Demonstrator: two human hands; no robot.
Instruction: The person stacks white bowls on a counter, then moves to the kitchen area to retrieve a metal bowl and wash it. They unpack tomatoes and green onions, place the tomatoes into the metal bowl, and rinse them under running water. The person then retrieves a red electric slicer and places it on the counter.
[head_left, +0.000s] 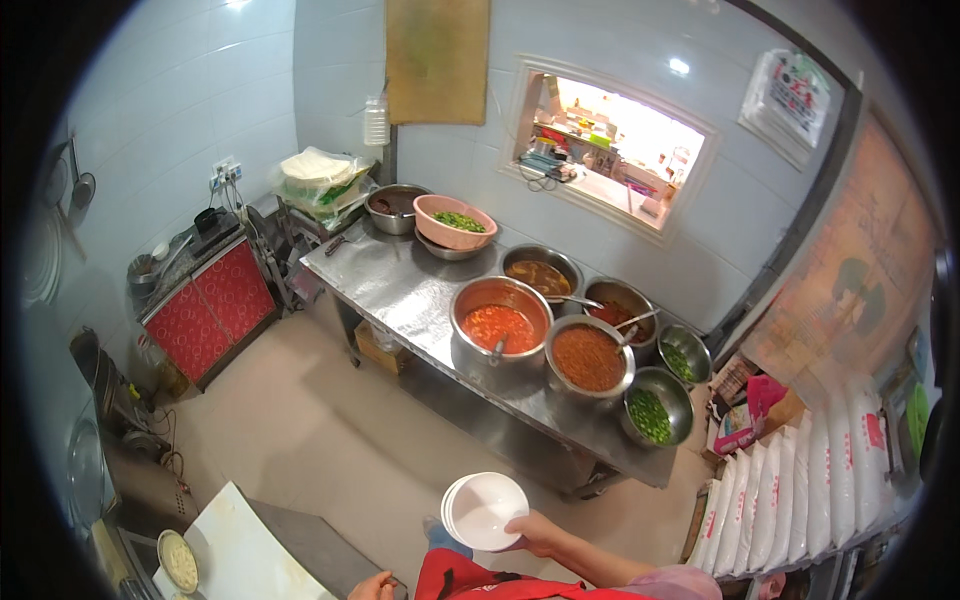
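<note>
My right hand (536, 531) grips the rim of several nested white bowls (489, 510), held out in front of a red apron (480, 579). At the bottom edge, my left hand (373, 586) is partly cut off, beside the grey edge of a worktop; no object shows in it. Beyond the bowls stands a stainless steel table (360, 264). On it are a pot of red sauce (499, 326), a pot of brown-red minced sauce (589, 358), and two steel bowls of chopped greens (651, 412), (679, 362). A pink basin of greens (455, 222) sits further back.
A white board (244, 551) and a small bowl of pale food (178, 561) lie at lower left. Stacked white sacks (780, 487) stand at right. A red-fronted cabinet (214, 311) is at the left wall. A serving window (607, 150) opens behind the table.
</note>
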